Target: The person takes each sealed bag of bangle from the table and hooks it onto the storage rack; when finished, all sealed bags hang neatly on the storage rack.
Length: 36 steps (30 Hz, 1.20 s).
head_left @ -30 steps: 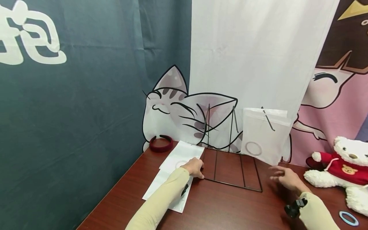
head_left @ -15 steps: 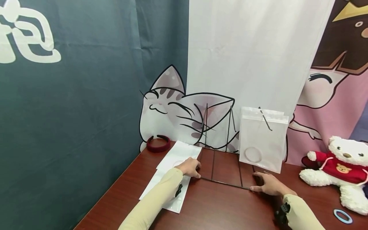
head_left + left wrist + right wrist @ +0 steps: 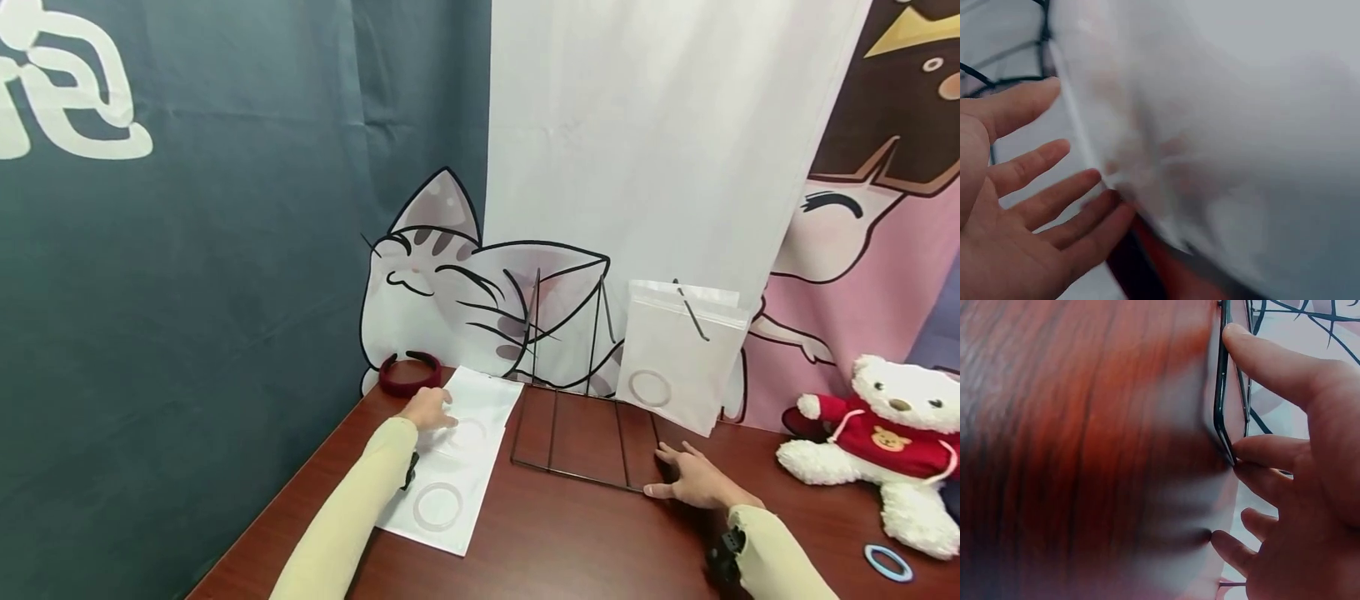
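Two white plastic bags (image 3: 444, 471) lie overlapping flat on the table, a pale ring showing in each. My left hand (image 3: 426, 410) is at their left edge, fingers spread and nearly straight. In the left wrist view my fingertips (image 3: 1088, 178) meet the edge of a blurred white bag (image 3: 1222, 125); whether they press on it I cannot tell. A black wire rack (image 3: 577, 477) with hooks stands at the back. My right hand (image 3: 697, 477) rests at its front right corner, thumb and index finger touching the wire. On the rack's right hook hangs another clear-white bag (image 3: 678, 354) with a pale ring.
Behind the bags sits a dark red headband (image 3: 408, 387) near the table's left edge. At the right are a white teddy bear (image 3: 892, 450) in a red top and a blue ring (image 3: 888, 563). Printed curtains hang right behind the table (image 3: 540, 542).
My left hand has left the rack's front left corner and moved left across the bags. My right hand has come to the rack's right corner. The hanging bag sways slightly.
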### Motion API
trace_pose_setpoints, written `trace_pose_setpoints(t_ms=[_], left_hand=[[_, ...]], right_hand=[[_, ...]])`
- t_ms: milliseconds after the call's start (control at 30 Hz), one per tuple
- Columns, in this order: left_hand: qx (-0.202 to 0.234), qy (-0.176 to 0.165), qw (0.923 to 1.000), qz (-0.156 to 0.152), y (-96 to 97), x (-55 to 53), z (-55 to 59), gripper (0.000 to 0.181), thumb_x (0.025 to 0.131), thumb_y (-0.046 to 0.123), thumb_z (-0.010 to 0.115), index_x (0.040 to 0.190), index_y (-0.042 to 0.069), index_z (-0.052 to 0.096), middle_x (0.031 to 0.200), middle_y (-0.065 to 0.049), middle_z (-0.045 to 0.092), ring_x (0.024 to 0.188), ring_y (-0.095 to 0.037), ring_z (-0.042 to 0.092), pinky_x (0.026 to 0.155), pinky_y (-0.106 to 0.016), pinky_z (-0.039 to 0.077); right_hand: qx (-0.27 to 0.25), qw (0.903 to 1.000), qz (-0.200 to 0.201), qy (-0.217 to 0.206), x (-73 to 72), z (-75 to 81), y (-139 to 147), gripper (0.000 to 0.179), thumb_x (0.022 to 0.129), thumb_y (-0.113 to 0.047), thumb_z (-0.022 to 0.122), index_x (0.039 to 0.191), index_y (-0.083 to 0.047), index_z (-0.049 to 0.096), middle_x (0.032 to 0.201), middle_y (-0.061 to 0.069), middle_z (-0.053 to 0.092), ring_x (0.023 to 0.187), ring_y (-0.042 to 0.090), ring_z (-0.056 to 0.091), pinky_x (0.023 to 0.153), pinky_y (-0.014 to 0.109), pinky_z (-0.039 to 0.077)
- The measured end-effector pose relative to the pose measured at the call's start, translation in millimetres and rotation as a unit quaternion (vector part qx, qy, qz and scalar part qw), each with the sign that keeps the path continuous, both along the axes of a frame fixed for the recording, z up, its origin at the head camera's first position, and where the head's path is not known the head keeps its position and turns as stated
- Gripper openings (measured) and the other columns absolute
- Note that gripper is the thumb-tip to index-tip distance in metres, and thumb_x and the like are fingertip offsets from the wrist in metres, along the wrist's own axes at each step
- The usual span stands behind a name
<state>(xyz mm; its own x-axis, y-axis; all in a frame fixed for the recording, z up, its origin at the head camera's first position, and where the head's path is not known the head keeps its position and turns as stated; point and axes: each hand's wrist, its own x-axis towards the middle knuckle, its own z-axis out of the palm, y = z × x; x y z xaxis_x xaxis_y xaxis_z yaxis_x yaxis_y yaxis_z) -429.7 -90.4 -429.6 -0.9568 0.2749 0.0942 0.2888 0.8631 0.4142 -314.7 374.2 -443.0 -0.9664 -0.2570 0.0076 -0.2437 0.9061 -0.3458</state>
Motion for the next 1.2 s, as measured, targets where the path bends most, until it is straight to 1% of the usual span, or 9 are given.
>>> trace_pose_setpoints(t_ms=[233,300,433,500,633,767,933,1067,1200], left_hand=[[-0.002,0.006,0.9990,0.044,-6.2,-7.9,-10.9,0.055,0.082,0.029,0.093,0.124,0.000,0.071,0.118,-0.017,0.069,0.111,-0.032,0.063,0.100,-0.051,0.055],[0.014,0.005,0.9985,0.052,-6.5,-9.7,-10.1,0.055,0.078,0.023,0.095,0.123,0.000,0.072,0.118,-0.018,0.067,0.111,-0.033,0.061,0.101,-0.052,0.053],[0.057,0.013,0.9963,0.063,-9.1,-11.7,-9.5,0.050,0.071,0.000,0.094,0.117,-0.001,0.074,0.118,-0.021,0.066,0.113,-0.035,0.060,0.105,-0.053,0.052],[0.076,0.020,0.9951,0.059,-11.1,-13.1,-10.4,0.048,0.069,-0.009,0.090,0.114,0.000,0.074,0.114,-0.020,0.067,0.110,-0.034,0.060,0.104,-0.052,0.052],[0.104,0.005,0.9942,0.026,-15.1,-13.9,-12.9,0.039,0.079,-0.014,0.073,0.115,0.003,0.076,0.109,-0.018,0.070,0.099,-0.030,0.058,0.090,-0.045,0.054],[0.123,-0.036,0.9918,-0.006,-19.2,-9.7,-12.9,0.045,0.087,-0.011,0.058,0.123,0.008,0.077,0.131,-0.019,0.070,0.107,-0.027,0.057,0.091,-0.041,0.053],[0.149,-0.055,0.9866,-0.038,-22.6,-2.3,-9.9,0.058,0.086,-0.013,0.045,0.132,0.007,0.075,0.148,-0.020,0.063,0.119,-0.028,0.053,0.094,-0.041,0.044],[0.182,-0.065,0.9805,-0.036,-21.7,-0.1,-6.4,0.061,0.084,-0.013,0.045,0.134,0.006,0.073,0.151,-0.021,0.060,0.123,-0.029,0.052,0.100,-0.044,0.043],[0.210,-0.064,0.9755,-0.021,-20.4,-1.0,-3.4,0.063,0.081,-0.013,0.049,0.134,0.009,0.074,0.154,-0.022,0.057,0.133,-0.031,0.051,0.112,-0.050,0.044]], right_hand=[[-0.005,1.0000,0.000,0.008,-4.8,-5.8,1.9,0.087,0.088,-0.044,0.084,0.143,0.017,0.054,0.152,0.041,0.046,0.144,0.073,0.021,0.114,0.080,0.024],[-0.016,0.9997,0.005,0.018,-7.4,-12.1,5.7,0.088,0.088,-0.046,0.084,0.142,0.017,0.055,0.152,0.040,0.047,0.143,0.073,0.020,0.120,0.075,0.020],[-0.033,0.9990,0.015,0.028,-15.4,-26.3,16.3,0.093,0.086,-0.054,0.082,0.142,0.015,0.056,0.152,0.039,0.047,0.142,0.073,0.020,0.119,0.076,0.019],[-0.038,0.9988,0.017,0.027,-16.4,-27.6,18.7,0.093,0.086,-0.056,0.082,0.142,0.014,0.057,0.152,0.038,0.048,0.142,0.073,0.019,0.119,0.076,0.020],[-0.028,0.9988,0.027,0.029,-16.8,-24.8,19.7,0.094,0.087,-0.059,0.080,0.142,0.014,0.057,0.150,0.040,0.049,0.141,0.075,0.020,0.113,0.081,0.022],[-0.026,0.9994,0.021,0.011,-12.2,-20.1,14.5,0.095,0.086,-0.057,0.081,0.142,0.015,0.055,0.151,0.041,0.047,0.140,0.076,0.021,0.111,0.083,0.021],[-0.010,0.9999,0.002,0.000,-4.6,-9.4,5.4,0.088,0.087,-0.045,0.085,0.142,0.017,0.055,0.152,0.042,0.046,0.142,0.075,0.022,0.114,0.081,0.022],[-0.015,0.9999,-0.007,-0.004,-3.1,-5.8,4.7,0.086,0.087,-0.042,0.085,0.142,0.016,0.055,0.152,0.041,0.046,0.143,0.073,0.021,0.115,0.079,0.023],[-0.022,0.9997,0.002,0.008,-8.5,-12.0,11.6,0.091,0.085,-0.051,0.084,0.143,0.014,0.056,0.153,0.039,0.047,0.142,0.068,0.030,0.111,0.072,0.035]])
